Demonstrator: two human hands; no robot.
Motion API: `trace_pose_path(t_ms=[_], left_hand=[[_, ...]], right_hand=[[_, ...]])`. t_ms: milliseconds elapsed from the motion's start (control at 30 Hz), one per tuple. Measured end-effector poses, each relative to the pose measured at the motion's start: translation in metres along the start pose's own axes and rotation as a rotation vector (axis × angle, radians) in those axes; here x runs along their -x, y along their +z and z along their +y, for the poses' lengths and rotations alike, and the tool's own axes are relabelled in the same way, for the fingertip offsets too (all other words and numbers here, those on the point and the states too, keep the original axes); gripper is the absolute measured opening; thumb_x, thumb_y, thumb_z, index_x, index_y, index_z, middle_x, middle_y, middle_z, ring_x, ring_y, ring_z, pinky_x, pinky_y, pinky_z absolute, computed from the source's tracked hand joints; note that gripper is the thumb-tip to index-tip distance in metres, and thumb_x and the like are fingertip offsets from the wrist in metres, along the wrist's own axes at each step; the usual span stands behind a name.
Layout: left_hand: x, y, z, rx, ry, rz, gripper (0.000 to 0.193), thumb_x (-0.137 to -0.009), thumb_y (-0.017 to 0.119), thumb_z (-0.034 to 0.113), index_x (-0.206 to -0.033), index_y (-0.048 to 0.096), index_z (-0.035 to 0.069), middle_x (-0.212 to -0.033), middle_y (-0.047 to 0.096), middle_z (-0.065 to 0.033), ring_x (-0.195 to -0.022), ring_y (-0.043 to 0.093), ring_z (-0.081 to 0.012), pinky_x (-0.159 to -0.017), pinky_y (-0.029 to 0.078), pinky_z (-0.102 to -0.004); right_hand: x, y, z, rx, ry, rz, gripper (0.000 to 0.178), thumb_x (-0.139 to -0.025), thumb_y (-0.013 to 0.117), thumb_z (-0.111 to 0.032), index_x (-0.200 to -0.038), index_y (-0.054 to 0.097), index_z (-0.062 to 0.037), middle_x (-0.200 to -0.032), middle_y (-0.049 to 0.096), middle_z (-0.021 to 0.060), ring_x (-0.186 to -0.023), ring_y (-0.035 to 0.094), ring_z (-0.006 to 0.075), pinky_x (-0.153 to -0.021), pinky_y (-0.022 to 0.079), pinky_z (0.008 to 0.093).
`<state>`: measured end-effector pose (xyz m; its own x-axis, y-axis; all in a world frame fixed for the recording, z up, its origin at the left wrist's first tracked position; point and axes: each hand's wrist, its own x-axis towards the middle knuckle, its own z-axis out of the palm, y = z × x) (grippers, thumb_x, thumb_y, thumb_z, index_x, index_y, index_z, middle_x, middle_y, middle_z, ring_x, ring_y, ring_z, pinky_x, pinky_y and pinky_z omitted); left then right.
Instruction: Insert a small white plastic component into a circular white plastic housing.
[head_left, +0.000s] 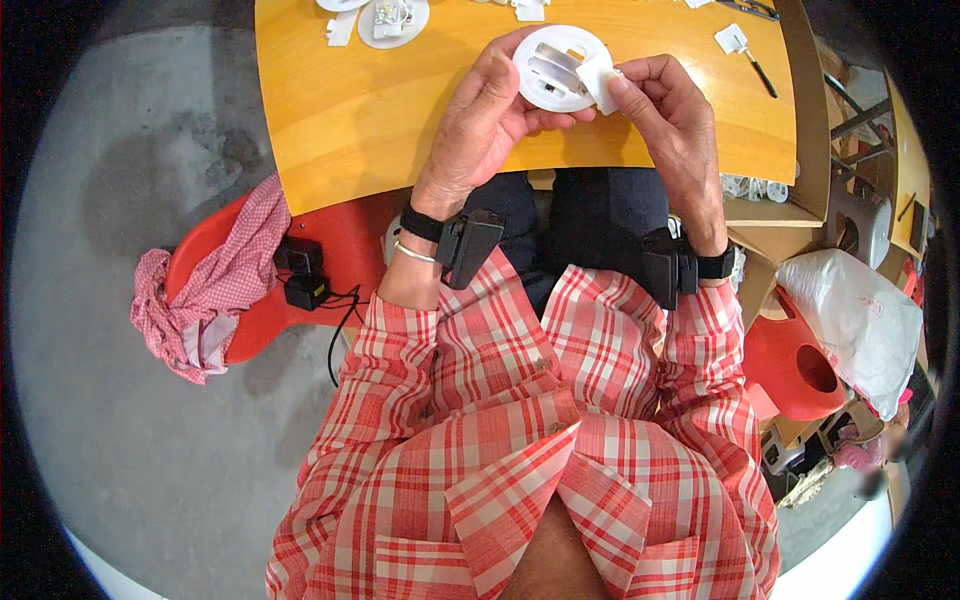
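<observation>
Two-handed grip, upper centre
Your left hand [487,102] clamps the round housing [545,70]; your right hand [672,112] pinches a white piece [597,82] at its right edge.

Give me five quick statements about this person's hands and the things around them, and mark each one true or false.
1. The left hand holds a round white disc. True.

2. The right hand is empty. False: it pinches a small white piece at the disc's edge.

3. A black strap goes around each wrist. True.

4. The pink checked cloth lies on the table. False: it is draped over a red chair to the person's left.

5. The person's shirt is plain blue. False: it is red and white checked.
</observation>
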<state>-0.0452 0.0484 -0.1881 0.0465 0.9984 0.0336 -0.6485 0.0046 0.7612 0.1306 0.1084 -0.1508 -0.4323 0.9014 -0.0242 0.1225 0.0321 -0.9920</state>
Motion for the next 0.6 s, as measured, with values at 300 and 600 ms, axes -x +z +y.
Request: trace_pose_path(t_ms=[300, 600], left_hand=[[0.0, -0.001, 0.002, 0.017, 0.001, -0.017, 0.058, -0.092, 0.04, 0.046, -0.133, 0.032, 0.006, -0.12, 0.052, -0.0147, -0.093, 0.062, -0.0317, -0.076, 0.054, -0.0332], [0.0, 0.002, 0.001, -0.03, 0.045, -0.009, 0.06, -0.091, 0.042, 0.049, -0.132, 0.035, 0.006, -0.123, 0.05, -0.0127, -0.101, 0.059, -0.0295, -0.08, 0.053, -0.036]], right_hand=[[0.005, -0.001, -0.008, 0.281, -0.119, 0.141, 0.019, -0.084, 0.065, -0.017, -0.094, 0.062, -0.0002, -0.079, 0.062, 0.0041, -0.069, 0.054, 0.0084, -0.061, 0.044, 0.0222], [-0.011, 0.009, -0.028, 0.533, -0.511, 0.133, 0.012, -0.077, 0.07, -0.011, -0.085, 0.068, -0.0025, -0.099, 0.059, 0.0095, -0.092, 0.056, 0.0164, -0.078, 0.044, 0.0295]])
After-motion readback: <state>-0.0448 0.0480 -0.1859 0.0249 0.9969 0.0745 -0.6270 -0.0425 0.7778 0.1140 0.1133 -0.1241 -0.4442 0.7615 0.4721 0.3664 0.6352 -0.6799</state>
